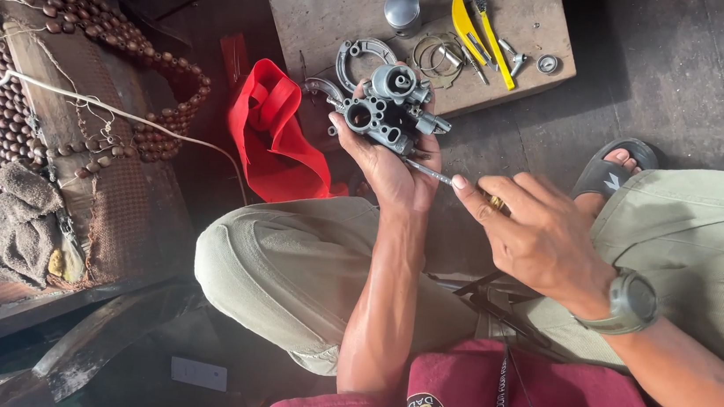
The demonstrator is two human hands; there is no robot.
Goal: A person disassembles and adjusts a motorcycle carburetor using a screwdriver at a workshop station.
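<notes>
My left hand [388, 166] grips a grey metal carburettor body [389, 109] from below and holds it up over my knee. My right hand [536, 234] holds a thin screwdriver [435, 174] with a yellow handle; its metal shaft points left and its tip meets the lower right side of the carburettor. A dark watch [633, 302] sits on my right wrist.
A wooden board [328, 5] on the floor carries a metal cap [403, 10], yellow-handled tools [476, 33], wire rings [434, 56] and small parts. A red bag [276, 133] lies beside it. A seat with a wooden bead cover [49, 49] stands at left. My sandalled foot [613, 170] rests at right.
</notes>
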